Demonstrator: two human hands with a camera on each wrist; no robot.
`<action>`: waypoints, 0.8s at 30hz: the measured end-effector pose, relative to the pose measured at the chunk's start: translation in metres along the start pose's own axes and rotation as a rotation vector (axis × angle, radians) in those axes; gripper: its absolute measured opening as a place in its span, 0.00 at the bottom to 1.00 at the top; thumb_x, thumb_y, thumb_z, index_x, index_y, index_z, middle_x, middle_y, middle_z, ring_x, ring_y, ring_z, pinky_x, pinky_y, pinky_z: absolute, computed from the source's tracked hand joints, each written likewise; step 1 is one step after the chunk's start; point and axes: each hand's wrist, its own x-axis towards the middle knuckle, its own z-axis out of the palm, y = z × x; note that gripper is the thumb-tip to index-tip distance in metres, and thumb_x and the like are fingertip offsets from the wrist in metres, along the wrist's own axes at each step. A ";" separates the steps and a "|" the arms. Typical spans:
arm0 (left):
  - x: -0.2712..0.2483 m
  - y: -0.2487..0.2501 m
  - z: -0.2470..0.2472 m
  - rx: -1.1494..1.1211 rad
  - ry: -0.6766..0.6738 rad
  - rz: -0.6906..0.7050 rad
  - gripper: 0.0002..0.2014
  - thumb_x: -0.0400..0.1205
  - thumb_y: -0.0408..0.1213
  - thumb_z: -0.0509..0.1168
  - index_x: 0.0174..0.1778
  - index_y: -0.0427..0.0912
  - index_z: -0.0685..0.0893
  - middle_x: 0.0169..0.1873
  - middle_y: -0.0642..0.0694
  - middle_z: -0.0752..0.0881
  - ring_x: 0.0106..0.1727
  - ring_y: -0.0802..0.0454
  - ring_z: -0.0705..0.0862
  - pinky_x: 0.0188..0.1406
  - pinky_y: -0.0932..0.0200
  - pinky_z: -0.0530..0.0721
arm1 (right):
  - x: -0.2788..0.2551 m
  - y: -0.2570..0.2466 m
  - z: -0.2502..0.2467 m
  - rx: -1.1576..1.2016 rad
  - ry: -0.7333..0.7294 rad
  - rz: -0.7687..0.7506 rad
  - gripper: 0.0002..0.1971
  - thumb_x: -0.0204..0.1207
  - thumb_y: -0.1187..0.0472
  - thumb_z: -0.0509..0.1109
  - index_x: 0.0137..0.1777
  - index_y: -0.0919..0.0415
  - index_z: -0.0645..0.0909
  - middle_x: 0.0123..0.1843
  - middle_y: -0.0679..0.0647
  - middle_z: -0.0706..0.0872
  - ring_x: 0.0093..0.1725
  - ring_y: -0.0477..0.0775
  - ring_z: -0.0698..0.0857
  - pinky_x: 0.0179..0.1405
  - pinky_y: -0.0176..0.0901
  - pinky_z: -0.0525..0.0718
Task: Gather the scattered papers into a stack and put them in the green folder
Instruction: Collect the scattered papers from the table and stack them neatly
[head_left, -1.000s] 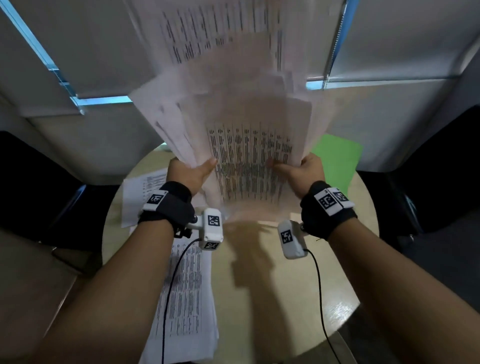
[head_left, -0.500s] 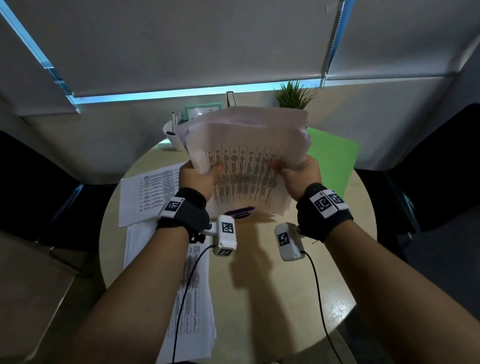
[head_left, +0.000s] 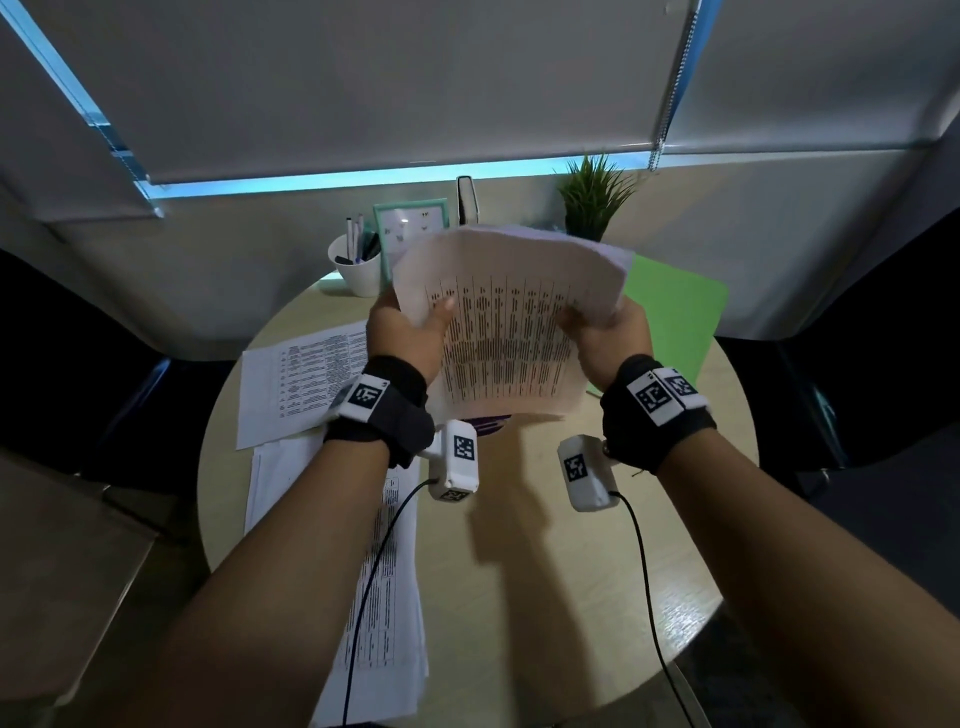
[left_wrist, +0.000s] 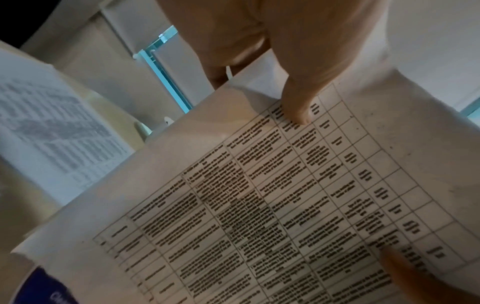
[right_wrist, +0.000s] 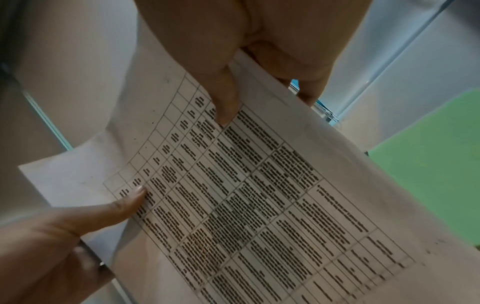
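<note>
Both hands, left hand (head_left: 402, 332) and right hand (head_left: 608, 338), pinch the paper stack (head_left: 506, 322) by its sides, held tilted above the counter (head_left: 545, 561); green folder (head_left: 675, 317) lies far right, loose sheets (head_left: 306, 379) left.

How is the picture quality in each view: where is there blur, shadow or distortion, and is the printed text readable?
Head view: dim room, wide-angle bending at the edges; the held stack of white printed papers is motion-blurred, and shadows fall on the round beige table. Left wrist view: table lines show but the text is too soft to read; the left hand is overexposed. Right wrist view: similar softness; the green folder is blurred.
</note>
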 end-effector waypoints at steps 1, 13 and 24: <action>0.003 -0.001 -0.001 -0.007 0.012 0.023 0.19 0.77 0.37 0.73 0.63 0.40 0.82 0.53 0.47 0.88 0.54 0.51 0.87 0.54 0.56 0.85 | 0.000 -0.002 -0.002 0.004 0.005 -0.015 0.08 0.75 0.68 0.73 0.53 0.63 0.83 0.48 0.54 0.88 0.48 0.55 0.86 0.49 0.47 0.84; -0.004 -0.042 -0.002 0.155 -0.108 -0.087 0.15 0.82 0.37 0.67 0.64 0.41 0.81 0.57 0.46 0.87 0.57 0.47 0.84 0.56 0.56 0.80 | -0.005 0.034 0.010 -0.154 -0.084 0.125 0.12 0.80 0.64 0.68 0.63 0.59 0.80 0.52 0.51 0.86 0.54 0.56 0.84 0.59 0.51 0.82; 0.007 -0.061 -0.102 0.358 0.062 -0.116 0.19 0.81 0.37 0.68 0.67 0.40 0.74 0.59 0.44 0.83 0.54 0.46 0.81 0.50 0.58 0.76 | -0.030 0.007 0.086 -0.263 -0.453 0.082 0.23 0.77 0.60 0.72 0.69 0.58 0.70 0.62 0.56 0.84 0.57 0.59 0.85 0.59 0.59 0.85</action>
